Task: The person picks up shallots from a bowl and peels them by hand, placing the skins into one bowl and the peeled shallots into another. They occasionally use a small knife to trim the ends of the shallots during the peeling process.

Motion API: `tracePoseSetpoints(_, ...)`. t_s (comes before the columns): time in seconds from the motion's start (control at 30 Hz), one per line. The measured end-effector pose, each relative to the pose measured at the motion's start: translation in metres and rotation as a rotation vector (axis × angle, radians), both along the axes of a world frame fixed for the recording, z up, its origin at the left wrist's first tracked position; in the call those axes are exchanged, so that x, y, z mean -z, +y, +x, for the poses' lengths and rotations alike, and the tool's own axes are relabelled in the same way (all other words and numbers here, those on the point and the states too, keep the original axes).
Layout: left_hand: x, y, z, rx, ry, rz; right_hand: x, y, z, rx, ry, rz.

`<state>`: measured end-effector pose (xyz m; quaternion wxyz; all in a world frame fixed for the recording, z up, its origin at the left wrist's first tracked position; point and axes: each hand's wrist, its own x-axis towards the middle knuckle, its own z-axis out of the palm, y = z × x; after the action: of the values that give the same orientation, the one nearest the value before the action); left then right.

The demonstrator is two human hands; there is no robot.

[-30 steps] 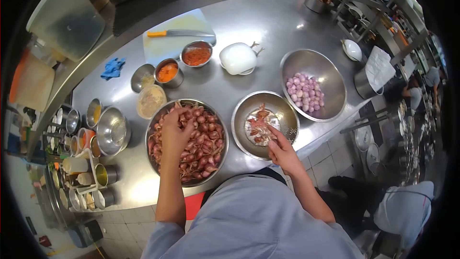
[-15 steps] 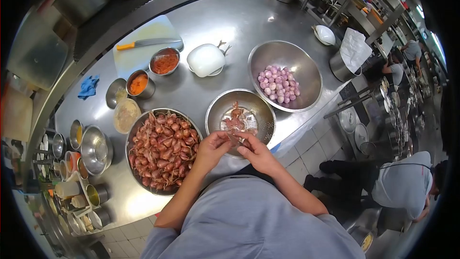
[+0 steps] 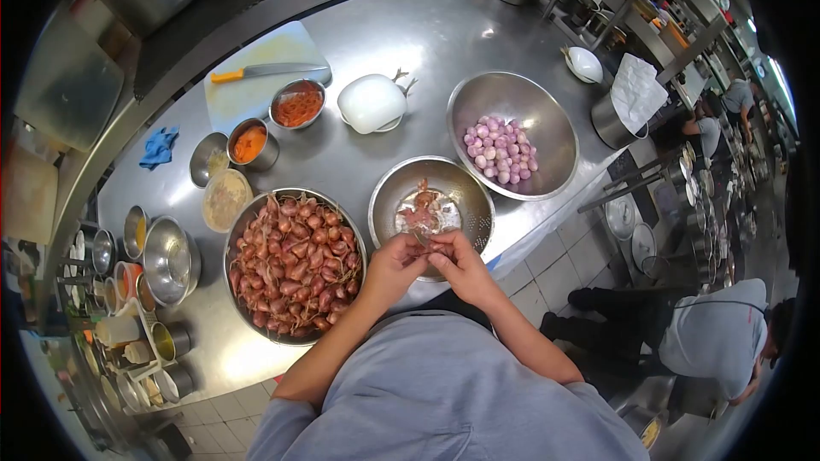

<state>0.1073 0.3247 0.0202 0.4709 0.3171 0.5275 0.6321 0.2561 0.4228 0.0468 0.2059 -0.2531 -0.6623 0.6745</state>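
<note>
My left hand [image 3: 395, 266] and my right hand [image 3: 462, 263] meet over the near rim of a perforated metal bowl [image 3: 389, 196]. Both have their fingers pinched together around something too small to make out. Reddish skins [image 3: 421, 209] lie in that bowl. To its left, a large bowl [image 3: 361, 243] is heaped with unpeeled shallots [image 3: 295, 260]. Peeled purple shallots [image 3: 502, 152] rest in a wide steel bowl [image 3: 547, 115] at the upper right.
A knife [image 3: 273, 71] lies on a cutting board [image 3: 235, 102] at the back left. Nearby stand a red-filled bowl [image 3: 297, 104], an orange-filled pot [image 3: 249, 144] and a white covered bowl [image 3: 372, 103]. A co-worker [image 3: 716, 329] is at the right.
My hands have drawn closer together, my left hand shifting slightly right. The view has shifted a little.
</note>
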Motion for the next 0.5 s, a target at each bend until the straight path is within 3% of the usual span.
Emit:
tracePoseSetpoints(0.13,-0.006,0.001,-0.002,0.004,0.077,-0.021,0.003,-0.001,-0.004,0.064,0.045,0.001)
tracePoseSetpoints(0.3,-0.015,0.002,-0.005,0.029,-0.159,-0.016,-0.018,0.003,-0.003,0.084,0.046,-0.543)
tracePoseSetpoints(0.5,-0.008,0.003,-0.006,-0.003,-0.25,-0.008,-0.026,0.004,-0.01,0.097,0.077,-0.696)
